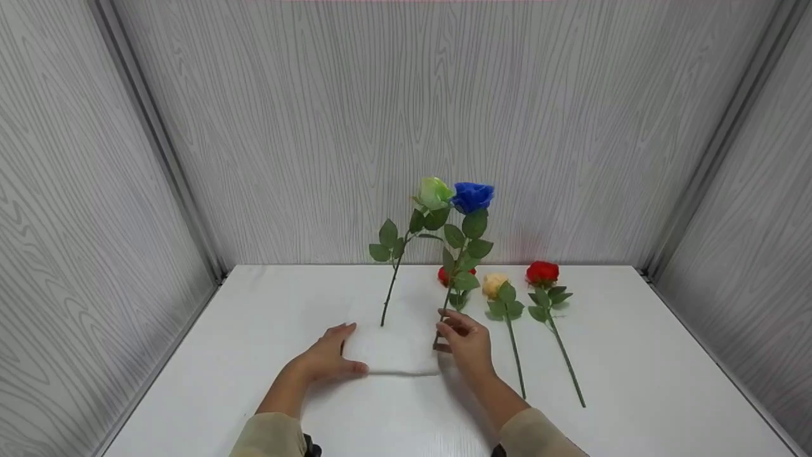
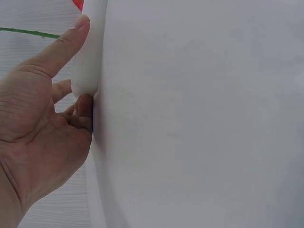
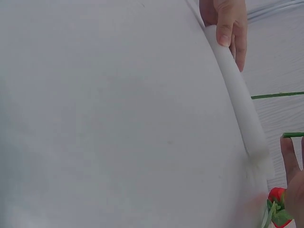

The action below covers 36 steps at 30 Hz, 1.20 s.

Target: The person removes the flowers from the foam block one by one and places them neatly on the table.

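My left hand (image 1: 323,355) grips the left end of a low white block (image 1: 393,349), thumb at its front and fingers round the far side. The block blends into the white table, so its outline is hard to make out. A pale green rose (image 1: 435,193) stands in it, its stem leaning right. Between thumb and fingers, my right hand (image 1: 469,343) pinches the lower stem of a blue rose (image 1: 472,197) at the block's right end. In the right wrist view the blue rose's cut stem end (image 3: 292,135) sticks out past a fingertip, apart from the block.
Right of my hands lie a yellow rose (image 1: 495,285) and a red rose (image 1: 542,273), stems toward me. Another red rose (image 1: 444,275) lies behind the blue one's leaves, partly hidden. Grey wood-grain panels (image 1: 317,127) wall the white table (image 1: 266,317) at back and sides.
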### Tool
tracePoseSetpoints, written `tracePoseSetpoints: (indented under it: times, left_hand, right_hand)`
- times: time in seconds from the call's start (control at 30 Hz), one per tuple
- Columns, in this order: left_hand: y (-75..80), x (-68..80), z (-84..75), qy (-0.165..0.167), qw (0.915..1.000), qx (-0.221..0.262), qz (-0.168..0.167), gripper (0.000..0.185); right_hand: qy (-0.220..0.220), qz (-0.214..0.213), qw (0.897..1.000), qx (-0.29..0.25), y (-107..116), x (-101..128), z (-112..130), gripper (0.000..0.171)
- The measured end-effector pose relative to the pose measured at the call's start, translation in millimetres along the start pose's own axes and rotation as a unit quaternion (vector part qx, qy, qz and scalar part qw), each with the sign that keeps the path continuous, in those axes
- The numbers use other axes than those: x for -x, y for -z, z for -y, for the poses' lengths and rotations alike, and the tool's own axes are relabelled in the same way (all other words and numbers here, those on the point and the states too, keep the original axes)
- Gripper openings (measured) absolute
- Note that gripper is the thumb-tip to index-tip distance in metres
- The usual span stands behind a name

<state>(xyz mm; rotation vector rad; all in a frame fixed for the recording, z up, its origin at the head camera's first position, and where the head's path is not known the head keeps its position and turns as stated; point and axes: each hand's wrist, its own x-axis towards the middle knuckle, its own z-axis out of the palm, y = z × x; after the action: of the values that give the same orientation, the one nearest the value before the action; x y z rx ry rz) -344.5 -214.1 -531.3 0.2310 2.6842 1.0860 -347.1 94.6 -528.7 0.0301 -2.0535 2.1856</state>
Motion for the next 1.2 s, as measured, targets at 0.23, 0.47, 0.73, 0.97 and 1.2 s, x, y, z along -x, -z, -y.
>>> tracePoseSetpoints:
  times: [0.23, 0.47, 0.73, 0.97, 1.2]
  left_hand:
    - [1.0, 1.2, -1.8, -0.003, 1.0000, -0.001, 0.000, 0.114]
    - [0.6, 2.4, -2.8, 0.000, 1.0000, -0.006, 0.001, 0.113]
    - [0.7, 2.7, -2.5, 0.000, 0.9999, -0.011, 0.000, 0.113]
    - [0.2, 3.7, -1.7, 0.000, 1.0000, 0.001, 0.000, 0.114]
    - [-0.1, 3.2, -1.8, -0.006, 1.0000, -0.002, -0.005, 0.113]
  right_hand:
    - [0.000, -0.015, 1.000, 0.024, 11, -3, 0, 0.029]
    - [-0.006, -0.032, 0.999, 0.029, 23, -5, 2, 0.031]
    - [-0.017, -0.054, 0.998, 0.027, 34, -9, 3, 0.031]
    - [0.005, -0.049, 0.999, 0.011, 45, -6, 4, 0.033]
    - [0.006, -0.057, 0.998, 0.035, 55, -5, 5, 0.031]
